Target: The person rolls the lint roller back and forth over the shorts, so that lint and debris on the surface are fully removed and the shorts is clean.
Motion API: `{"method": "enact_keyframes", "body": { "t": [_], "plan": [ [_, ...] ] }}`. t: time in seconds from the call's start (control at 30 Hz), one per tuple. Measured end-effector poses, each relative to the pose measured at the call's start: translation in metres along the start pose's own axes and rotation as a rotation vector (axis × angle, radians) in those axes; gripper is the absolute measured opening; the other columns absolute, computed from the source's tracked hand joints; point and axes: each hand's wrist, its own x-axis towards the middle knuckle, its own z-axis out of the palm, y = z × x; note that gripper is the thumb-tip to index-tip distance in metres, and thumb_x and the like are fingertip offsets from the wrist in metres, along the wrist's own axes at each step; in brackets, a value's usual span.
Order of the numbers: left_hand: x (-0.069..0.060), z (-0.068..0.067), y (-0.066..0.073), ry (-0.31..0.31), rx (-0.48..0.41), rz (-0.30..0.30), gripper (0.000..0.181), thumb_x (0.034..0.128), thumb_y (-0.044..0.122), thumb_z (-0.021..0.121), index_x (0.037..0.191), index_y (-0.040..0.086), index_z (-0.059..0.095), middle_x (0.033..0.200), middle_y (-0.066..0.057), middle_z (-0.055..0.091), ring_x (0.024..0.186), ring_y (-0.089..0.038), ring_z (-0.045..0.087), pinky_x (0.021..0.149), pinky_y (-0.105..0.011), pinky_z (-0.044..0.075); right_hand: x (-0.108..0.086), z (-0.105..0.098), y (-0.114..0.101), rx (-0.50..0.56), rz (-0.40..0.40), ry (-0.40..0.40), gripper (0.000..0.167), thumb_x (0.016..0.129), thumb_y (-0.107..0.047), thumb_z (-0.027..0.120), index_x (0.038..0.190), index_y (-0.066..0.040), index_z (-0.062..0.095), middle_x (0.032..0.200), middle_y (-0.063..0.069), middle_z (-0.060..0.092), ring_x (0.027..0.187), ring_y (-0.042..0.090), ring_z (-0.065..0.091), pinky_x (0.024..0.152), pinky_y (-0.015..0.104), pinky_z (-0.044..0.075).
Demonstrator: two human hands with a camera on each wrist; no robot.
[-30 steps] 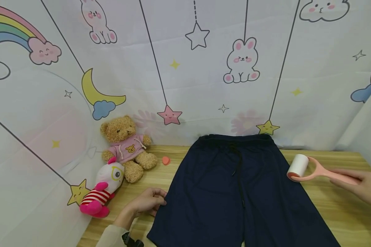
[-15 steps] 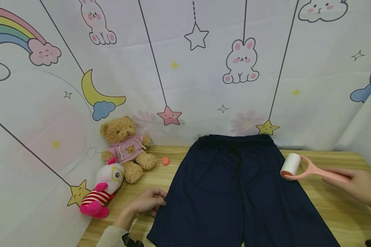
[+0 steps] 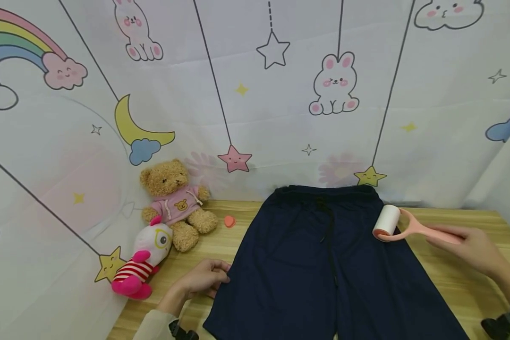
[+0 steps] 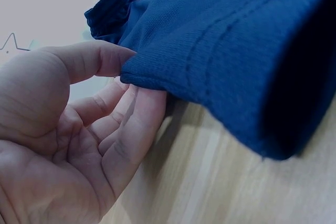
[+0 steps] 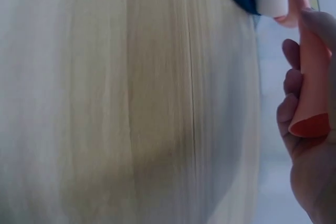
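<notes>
Dark navy shorts (image 3: 293, 264) with a black drawstring lie spread on the wooden table, waistband toward the back. My left hand (image 3: 206, 278) pinches their left edge; in the left wrist view the thumb is on top and the fingers underneath the cloth (image 4: 210, 51). My right hand (image 3: 471, 245) grips the pink handle of a lint roller (image 3: 416, 230). Its white roll (image 3: 387, 220) is at the right edge of the shorts, just below the waistband. In the right wrist view my fingers (image 5: 292, 82) curl round the handle.
A teddy bear (image 3: 176, 205) in a pink hoodie sits at the back left. A pink-and-white plush toy (image 3: 142, 259) leans in front of it. A small coral-coloured piece (image 3: 229, 221) lies near the bear. A printed white curtain (image 3: 276, 118) hangs behind the table (image 3: 463, 288).
My right hand has moved left with the lint roller, carrying the white roll from the right margin onto the edge of the shorts. The left hand keeps its place.
</notes>
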Motion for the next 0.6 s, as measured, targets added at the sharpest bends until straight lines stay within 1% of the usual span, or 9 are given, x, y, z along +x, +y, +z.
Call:
{"method": "enact_keyframes", "body": {
  "t": [0.13,0.23,0.4,0.6],
  "plan": [
    [0.001,0.000,0.000,0.001,0.000,0.000,0.029,0.0949,0.006,0.067,0.122,-0.003,0.063,0.093,-0.009,0.071,0.076,-0.020,0.072,0.060,-0.032,0.059,0.007,0.005,-0.004,0.017,0.001,-0.031,0.060,0.096,-0.039,0.076,0.137,0.004,0.065,0.127,0.034,0.065,0.078,-0.007,0.062,0.061,0.027,0.053],
    [0.001,0.000,-0.001,0.005,0.000,-0.003,0.029,0.0946,0.006,0.067,0.122,-0.003,0.063,0.092,-0.009,0.071,0.076,-0.020,0.072,0.060,-0.033,0.059,0.011,0.009,-0.008,0.047,-0.032,-0.044,0.056,0.096,-0.036,0.077,0.136,0.001,0.066,0.125,0.031,0.067,0.082,-0.007,0.063,0.063,0.027,0.054],
    [0.001,0.000,-0.002,0.002,-0.006,-0.006,0.030,0.0944,0.006,0.068,0.122,-0.003,0.063,0.093,-0.010,0.071,0.077,-0.021,0.072,0.060,-0.034,0.059,0.019,0.018,-0.015,0.040,-0.073,-0.061,0.052,0.095,-0.036,0.078,0.133,-0.002,0.070,0.122,0.027,0.070,0.088,-0.009,0.061,0.067,0.026,0.054],
    [0.002,0.000,-0.002,0.000,-0.006,-0.003,0.030,0.0946,0.005,0.068,0.123,-0.003,0.063,0.095,-0.011,0.071,0.078,-0.022,0.073,0.061,-0.034,0.060,0.029,0.028,-0.027,0.046,-0.071,-0.092,0.056,0.094,-0.041,0.077,0.136,-0.005,0.068,0.126,0.025,0.069,0.091,-0.009,0.060,0.070,0.028,0.054]
  ]
}}
